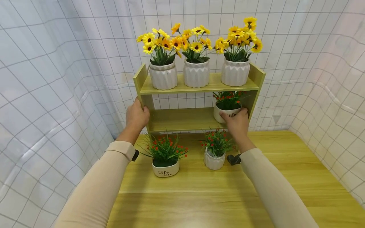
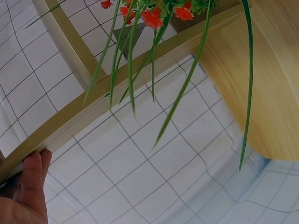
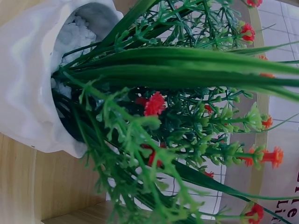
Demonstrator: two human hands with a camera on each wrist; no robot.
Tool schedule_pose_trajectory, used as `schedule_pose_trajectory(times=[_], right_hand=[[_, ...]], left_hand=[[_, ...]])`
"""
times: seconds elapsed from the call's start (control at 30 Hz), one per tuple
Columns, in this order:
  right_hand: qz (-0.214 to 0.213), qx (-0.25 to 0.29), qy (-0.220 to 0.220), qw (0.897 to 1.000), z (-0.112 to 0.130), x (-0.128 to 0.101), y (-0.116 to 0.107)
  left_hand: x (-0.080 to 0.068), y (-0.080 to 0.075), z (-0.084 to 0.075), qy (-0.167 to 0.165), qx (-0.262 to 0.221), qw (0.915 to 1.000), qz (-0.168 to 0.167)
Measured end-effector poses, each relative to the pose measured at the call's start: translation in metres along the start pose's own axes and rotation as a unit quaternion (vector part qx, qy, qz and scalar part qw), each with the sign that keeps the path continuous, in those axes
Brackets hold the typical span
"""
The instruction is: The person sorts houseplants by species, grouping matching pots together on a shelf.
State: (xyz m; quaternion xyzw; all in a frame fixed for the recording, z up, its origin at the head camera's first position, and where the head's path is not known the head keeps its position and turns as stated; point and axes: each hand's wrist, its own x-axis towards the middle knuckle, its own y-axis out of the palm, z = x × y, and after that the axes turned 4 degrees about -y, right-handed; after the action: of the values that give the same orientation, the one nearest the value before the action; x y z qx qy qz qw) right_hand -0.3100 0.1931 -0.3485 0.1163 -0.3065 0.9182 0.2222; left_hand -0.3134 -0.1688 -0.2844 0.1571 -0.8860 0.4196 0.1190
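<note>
**Right hand (image 1: 239, 122) grips Life planter (image 1: 232, 114) at the shelf's right end**

Its thumb crosses the planter's front, close to the right panel (image 1: 252, 103); the left hand (image 1: 137, 114) curls round the left panel (image 1: 148, 103). The middle board (image 1: 182, 119) runs leftward from the planter. Three yellow-flowered pots (image 1: 196, 75) line the top board (image 1: 215, 82). Below, red-flowered, stand an oval pot (image 1: 166, 170) and, near the right wrist, a fluted pot (image 1: 214, 161). Tabletop (image 1: 194, 205) extends near and right.

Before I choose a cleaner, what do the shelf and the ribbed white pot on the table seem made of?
Shelf: probably wood or laminated board, matte, judging by its flat, straight-edged yellowish panels. Ribbed white pot: likely glazed ceramic, smooth with a sheen along its rim, though plastic is possible.
</note>
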Motion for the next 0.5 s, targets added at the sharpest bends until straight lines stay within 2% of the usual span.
schedule_pose_trajectory(times=[0.23, 0.33, 0.5], right_hand=[[0.003, 0.028, 0.005, 1.000, -0.001, -0.001, 0.002], [0.025, 0.041, 0.012, 0.999, 0.002, -0.003, -0.003], [0.074, 0.068, 0.022, 0.995, 0.009, -0.014, -0.024]], left_hand=[[0.000, 0.000, 0.000, -0.001, 0.000, 1.0000, 0.000], [0.000, 0.001, 0.000, 0.001, 0.000, 1.0000, 0.003], [0.001, 0.000, 0.001, -0.004, 0.004, 1.0000, 0.002]])
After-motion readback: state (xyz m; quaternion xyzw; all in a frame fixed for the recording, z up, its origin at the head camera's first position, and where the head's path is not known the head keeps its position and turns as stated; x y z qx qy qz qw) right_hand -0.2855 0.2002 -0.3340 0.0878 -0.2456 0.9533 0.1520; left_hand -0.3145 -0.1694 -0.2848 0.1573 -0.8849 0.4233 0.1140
